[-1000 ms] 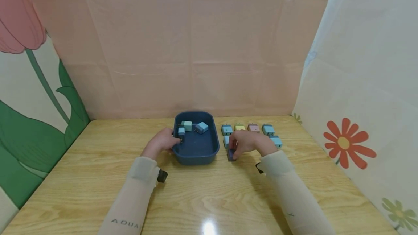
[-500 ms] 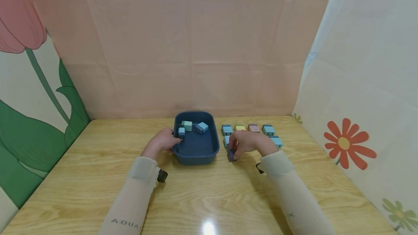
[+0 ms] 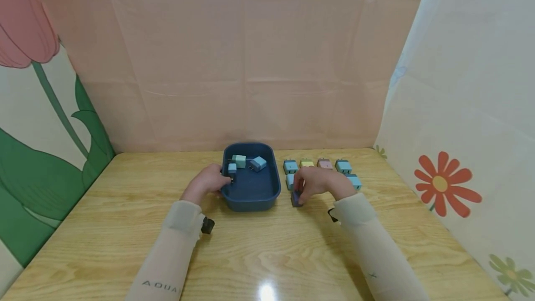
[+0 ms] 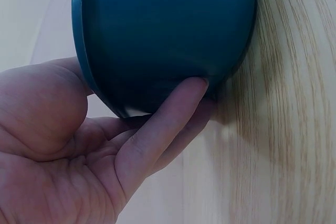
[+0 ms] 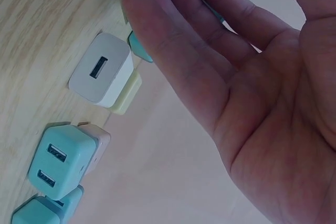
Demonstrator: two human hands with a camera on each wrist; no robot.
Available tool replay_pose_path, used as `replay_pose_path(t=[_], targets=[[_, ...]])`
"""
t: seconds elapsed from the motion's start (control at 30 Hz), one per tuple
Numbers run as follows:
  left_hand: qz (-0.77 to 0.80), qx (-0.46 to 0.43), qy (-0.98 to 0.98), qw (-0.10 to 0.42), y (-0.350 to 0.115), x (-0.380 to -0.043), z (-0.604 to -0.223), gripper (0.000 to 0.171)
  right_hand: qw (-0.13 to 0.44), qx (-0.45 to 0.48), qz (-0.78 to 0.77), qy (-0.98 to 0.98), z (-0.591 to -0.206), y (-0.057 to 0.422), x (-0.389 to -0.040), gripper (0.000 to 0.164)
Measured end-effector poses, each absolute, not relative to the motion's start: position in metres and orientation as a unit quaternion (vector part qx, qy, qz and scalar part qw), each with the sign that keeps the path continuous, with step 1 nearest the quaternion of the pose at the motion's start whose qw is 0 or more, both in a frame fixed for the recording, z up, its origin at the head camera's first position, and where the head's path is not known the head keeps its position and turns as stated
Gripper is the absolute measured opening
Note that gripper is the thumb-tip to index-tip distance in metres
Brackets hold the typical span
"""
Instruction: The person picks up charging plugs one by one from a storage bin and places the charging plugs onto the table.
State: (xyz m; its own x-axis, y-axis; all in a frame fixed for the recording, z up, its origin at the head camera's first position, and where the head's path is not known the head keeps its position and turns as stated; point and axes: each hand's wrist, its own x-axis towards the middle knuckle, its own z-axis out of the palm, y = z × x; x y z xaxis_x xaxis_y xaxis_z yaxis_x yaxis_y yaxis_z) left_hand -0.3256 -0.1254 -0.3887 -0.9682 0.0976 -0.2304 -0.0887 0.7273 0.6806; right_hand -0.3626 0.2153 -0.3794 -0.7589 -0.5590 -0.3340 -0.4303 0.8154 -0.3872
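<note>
On the left side of a dark blue plastic bin (image 3: 255, 192), my left hand (image 3: 207, 181) grips the wall, thumb over the rim and fingers against the outside. Inside the bin lie a pale green plug charger (image 3: 239, 161), a blue one (image 3: 259, 164) and a smaller blue one (image 3: 232, 168). To the right of the bin my right hand (image 3: 314, 181) pinches a dark purple plug charger (image 3: 296, 199) at the table surface. The right wrist view hides that charger behind the fingers (image 5: 173, 45). A light blue charger (image 3: 290, 181) sits just behind it.
Behind the right hand stands a row of chargers: blue (image 3: 290, 167), yellow (image 3: 307, 163), pink (image 3: 324, 164) and blue (image 3: 343, 166). Another blue charger (image 3: 354, 181) is in front at right. A white USB charger (image 5: 100, 69) shows in the right wrist view. A pink backdrop (image 3: 242, 59) borders the wooden table (image 3: 259, 250).
</note>
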Motion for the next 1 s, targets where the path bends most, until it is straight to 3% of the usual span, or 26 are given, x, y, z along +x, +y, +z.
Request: replay_pose_path(t=[0.63,1.0], targets=[[0.375,0.000,0.918,0.129,-0.126,-0.324,-0.389,0.034,0.187,-0.263,-0.146,0.935,-0.371,0.220,-0.360,0.033],[0.381,-0.002,0.915,0.130,-0.126,-0.323,-0.388,0.035,0.127,-0.299,-0.136,0.936,-0.368,0.220,-0.363,0.025]])
